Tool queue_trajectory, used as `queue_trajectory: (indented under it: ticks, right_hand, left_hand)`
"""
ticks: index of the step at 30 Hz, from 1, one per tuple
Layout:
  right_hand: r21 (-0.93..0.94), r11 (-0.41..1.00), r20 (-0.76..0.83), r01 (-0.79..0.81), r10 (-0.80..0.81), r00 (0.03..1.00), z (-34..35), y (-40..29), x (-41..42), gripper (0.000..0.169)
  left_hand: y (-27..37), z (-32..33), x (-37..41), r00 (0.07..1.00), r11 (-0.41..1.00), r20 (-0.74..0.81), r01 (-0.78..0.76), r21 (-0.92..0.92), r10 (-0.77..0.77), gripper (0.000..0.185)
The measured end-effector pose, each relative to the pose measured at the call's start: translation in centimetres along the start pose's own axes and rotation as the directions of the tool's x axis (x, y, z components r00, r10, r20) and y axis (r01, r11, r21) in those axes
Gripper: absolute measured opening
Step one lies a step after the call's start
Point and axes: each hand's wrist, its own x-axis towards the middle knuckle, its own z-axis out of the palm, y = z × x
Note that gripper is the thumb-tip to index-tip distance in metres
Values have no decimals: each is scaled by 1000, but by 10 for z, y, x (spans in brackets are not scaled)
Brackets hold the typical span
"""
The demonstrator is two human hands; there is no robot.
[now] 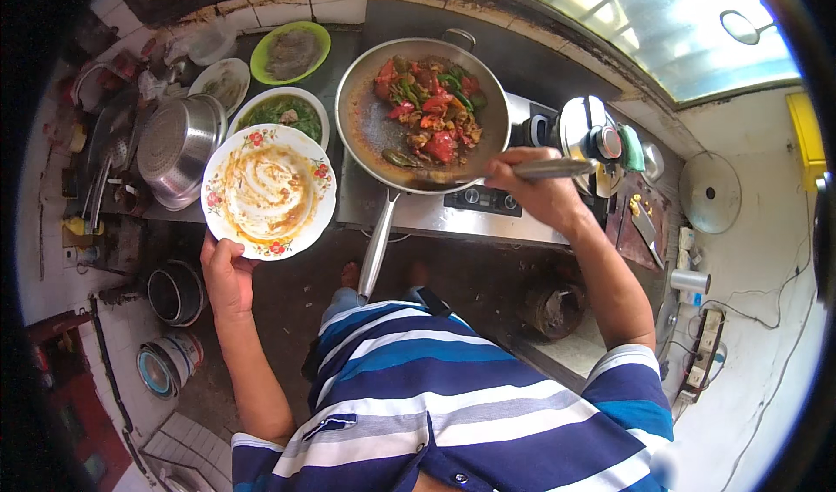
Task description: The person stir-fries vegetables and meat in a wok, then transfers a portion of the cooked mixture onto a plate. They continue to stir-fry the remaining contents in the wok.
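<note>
My left hand (228, 273) grips the lower edge of a white plate (269, 191) with red flowers on its rim. Brown sauce is smeared over the plate, which holds no pieces of food. In my right hand (539, 182) is the metal handle of a cooking utensil (555, 168); its working end reaches into the near side of the frying pan (366, 116) and is hard to make out. Cooked red and green peppers (437, 110) with small browned bits lie in the pan. The pan sits on the stove (418, 204), its long handle (377, 250) pointing towards me.
Left of the pan stand a bowl of green leafy soup (281, 112), a green plate (290, 53) and a metal colander (173, 142). A pressure cooker (581, 123) is to the right. Beyond it, a knife (643, 224) rests on a cutting board (627, 240) beside yellow pieces.
</note>
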Motion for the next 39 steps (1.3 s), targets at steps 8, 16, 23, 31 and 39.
queue_trajectory:
  ticks: [8, 16, 23, 31, 39]
  right_hand:
    - [229, 969, -432, 98, 11, 902, 49, 124, -4, 23]
    - [-140, 869, -239, 474, -495, 836, 69, 83, 56, 27]
    - [-145, 815, -10, 561, -568, 823, 18, 54, 0, 14]
    - [312, 918, -331, 243, -135, 934, -29, 141, 76, 35]
    - [918, 395, -18, 46, -75, 997, -24, 175, 219, 21]
  left_hand:
    - [2, 5, -5, 1000, 999, -27, 3, -39, -4, 58]
    - [6, 3, -2, 1000, 1000, 3, -18, 11, 17, 56]
    - [-1, -1, -2, 999, 999, 5, -42, -26, 42, 54]
    - [5, 17, -13, 996, 999, -73, -43, -25, 41, 58]
    - [10, 31, -21, 986, 998, -156, -55, -13, 52, 59]
